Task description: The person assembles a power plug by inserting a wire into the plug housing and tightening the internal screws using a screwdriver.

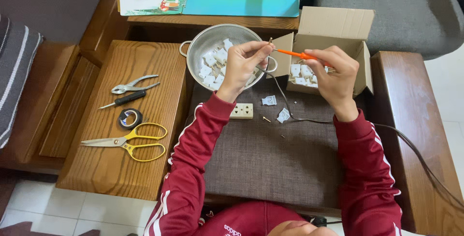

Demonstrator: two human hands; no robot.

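Observation:
My left hand [245, 63] pinches a small white plug part with a brass pin at its fingertips, above the metal colander [212, 38]. My right hand [335, 74] grips an orange-handled screwdriver [293, 54] whose tip points left into that part. A dark cable [309, 119] runs from the held part across the brown cushion [270, 158] and off to the right. On the cushion below the hands lie a cream socket block [241, 111], two white plug shells [276, 108] and loose small screws. Both sleeves are dark red with white stripes.
The colander and an open cardboard box [333, 28] both hold several white plug pieces. On the wooden armrest [121, 168] at left lie pliers [133, 85], a black screwdriver [124, 99], black tape [130, 118] and yellow scissors [130, 142]. Books sit on the wood behind.

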